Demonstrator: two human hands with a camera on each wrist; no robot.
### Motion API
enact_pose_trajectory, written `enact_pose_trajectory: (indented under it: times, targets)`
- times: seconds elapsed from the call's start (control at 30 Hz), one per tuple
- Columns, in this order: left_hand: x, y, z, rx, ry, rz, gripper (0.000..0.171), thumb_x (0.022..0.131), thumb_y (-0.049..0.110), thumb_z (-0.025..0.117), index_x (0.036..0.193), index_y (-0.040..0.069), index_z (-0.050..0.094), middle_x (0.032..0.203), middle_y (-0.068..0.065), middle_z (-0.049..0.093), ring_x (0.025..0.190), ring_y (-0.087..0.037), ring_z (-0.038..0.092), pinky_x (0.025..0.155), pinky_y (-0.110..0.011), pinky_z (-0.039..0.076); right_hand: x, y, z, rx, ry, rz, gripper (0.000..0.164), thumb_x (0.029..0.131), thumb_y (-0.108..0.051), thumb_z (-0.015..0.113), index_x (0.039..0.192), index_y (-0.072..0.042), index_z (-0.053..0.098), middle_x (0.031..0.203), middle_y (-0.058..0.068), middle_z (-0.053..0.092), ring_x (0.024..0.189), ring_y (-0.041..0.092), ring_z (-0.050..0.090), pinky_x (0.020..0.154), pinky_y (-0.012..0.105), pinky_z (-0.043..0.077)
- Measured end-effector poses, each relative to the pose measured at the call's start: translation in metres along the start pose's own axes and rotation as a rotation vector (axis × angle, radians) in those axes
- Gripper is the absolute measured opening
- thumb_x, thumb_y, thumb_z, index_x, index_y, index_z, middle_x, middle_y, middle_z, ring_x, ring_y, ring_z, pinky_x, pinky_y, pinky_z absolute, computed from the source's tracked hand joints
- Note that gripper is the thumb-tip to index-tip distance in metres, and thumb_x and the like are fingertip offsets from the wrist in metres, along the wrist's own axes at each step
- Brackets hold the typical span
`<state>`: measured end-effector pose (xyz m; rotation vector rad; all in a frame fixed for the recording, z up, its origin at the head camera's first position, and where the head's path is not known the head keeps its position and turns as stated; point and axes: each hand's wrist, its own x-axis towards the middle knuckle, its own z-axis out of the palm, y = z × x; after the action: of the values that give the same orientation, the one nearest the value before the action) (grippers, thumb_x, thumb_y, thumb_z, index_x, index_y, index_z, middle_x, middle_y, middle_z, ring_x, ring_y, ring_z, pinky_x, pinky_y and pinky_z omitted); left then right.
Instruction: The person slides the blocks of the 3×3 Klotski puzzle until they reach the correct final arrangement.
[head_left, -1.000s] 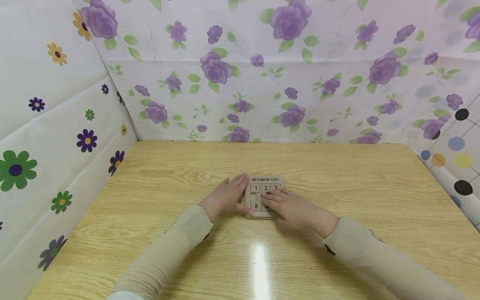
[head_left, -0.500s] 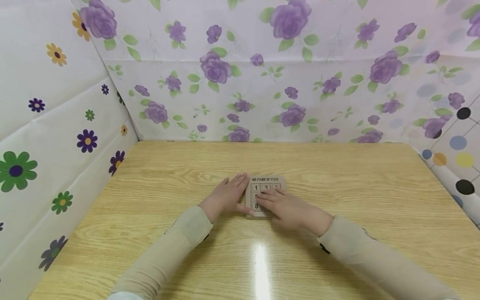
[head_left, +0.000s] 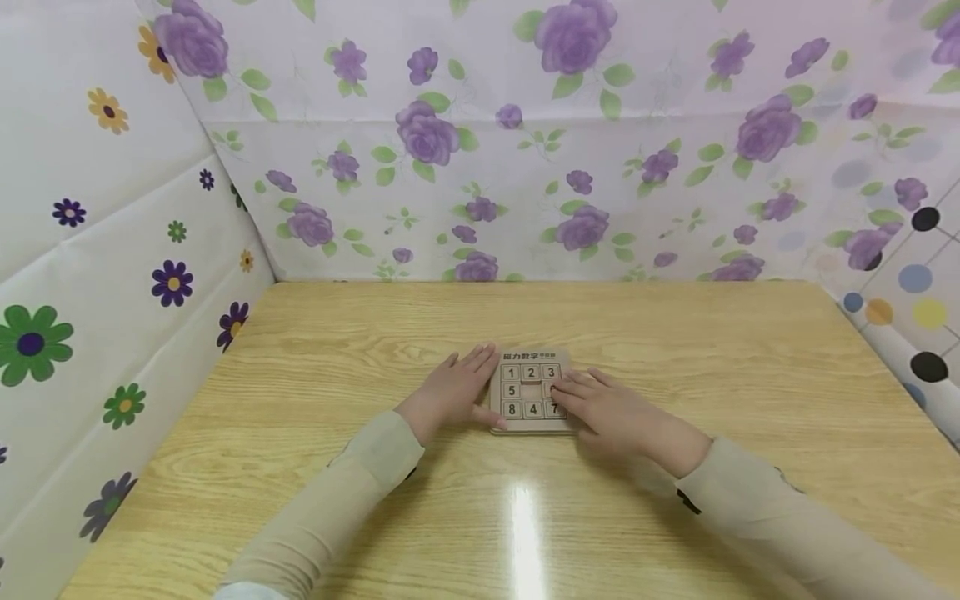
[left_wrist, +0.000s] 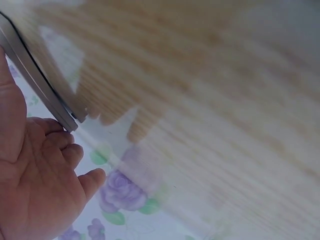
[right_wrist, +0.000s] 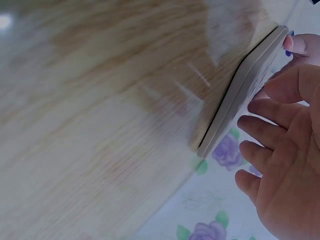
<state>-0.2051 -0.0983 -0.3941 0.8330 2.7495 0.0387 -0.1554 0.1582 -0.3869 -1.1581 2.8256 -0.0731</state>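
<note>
A flat wooden number slide puzzle point(head_left: 536, 425) lies on the table. Its tiles 1, 2, 3 form the top row; tile 5 point(head_left: 512, 390) is at middle left, and 8, 4, 7 run along the bottom. The centre slot point(head_left: 531, 390) is bare. My left hand point(head_left: 453, 392) rests along the puzzle's left side, fingers extended, thumb at the near left corner. My right hand point(head_left: 611, 412) reaches over its right side, fingertips on the middle-right tile, whose number is mostly covered. In the right wrist view, the right hand's fingers point(right_wrist: 260, 131) are loosely extended beside the puzzle's edge.
The glossy wood-grain table point(head_left: 360, 333) carries a bright reflection near its front. Flower-printed sheeting point(head_left: 510, 167) rises along the far edge, with more sheeting at the left and right sides.
Tile 5 has slid left from the centre to the left slot, leaving the centre bare. My right hand moved left, then back right. My left hand stayed in place.
</note>
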Motion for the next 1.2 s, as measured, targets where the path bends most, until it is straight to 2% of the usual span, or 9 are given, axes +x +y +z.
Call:
enact_pose_trajectory:
  times: [0.23, 0.57, 0.77, 1.2]
  targets:
    - [0.0, 0.001, -0.001, -0.001, -0.007, 0.003, 0.11, 0.076, 0.07, 0.057, 0.154, 0.008, 0.009, 0.16, -0.006, 0.006, 0.148, -0.021, 0.007, 0.12, -0.047, 0.012, -0.003, -0.002, -0.003, -0.015, -0.009, -0.007, 0.05, 0.09, -0.014, 0.052, 0.137, 0.002, 0.048, 0.146, 0.015, 0.044, 0.138, 0.034, 0.035, 0.115, 0.054, 0.023]
    - [0.001, -0.001, 0.0, -0.014, -0.012, 0.002, 0.11, 0.076, 0.07, 0.058, 0.154, 0.009, 0.01, 0.16, -0.006, 0.007, 0.148, -0.021, 0.008, 0.12, -0.046, 0.013, 0.012, -0.01, -0.004, 0.045, -0.041, -0.019, 0.052, 0.09, -0.016, 0.05, 0.14, 0.001, 0.045, 0.148, 0.014, 0.041, 0.14, 0.033, 0.031, 0.117, 0.051, 0.02]
    - [0.0, 0.0, 0.0, -0.013, -0.009, 0.002, 0.11, 0.076, 0.07, 0.058, 0.154, 0.009, 0.011, 0.16, -0.006, 0.007, 0.148, -0.021, 0.008, 0.12, -0.046, 0.013, 0.016, -0.011, -0.003, 0.04, -0.04, -0.034, 0.054, 0.089, -0.016, 0.051, 0.14, 0.001, 0.045, 0.147, 0.015, 0.042, 0.14, 0.034, 0.031, 0.117, 0.051, 0.021]
    - [0.0, -0.001, 0.0, -0.028, -0.002, 0.009, 0.109, 0.076, 0.069, 0.058, 0.153, 0.008, 0.011, 0.16, -0.007, 0.007, 0.148, -0.021, 0.008, 0.12, -0.046, 0.013, -0.014, -0.006, 0.003, -0.018, 0.027, -0.07, 0.048, 0.09, -0.015, 0.055, 0.135, 0.003, 0.05, 0.141, 0.017, 0.049, 0.135, 0.036, 0.039, 0.112, 0.056, 0.028]
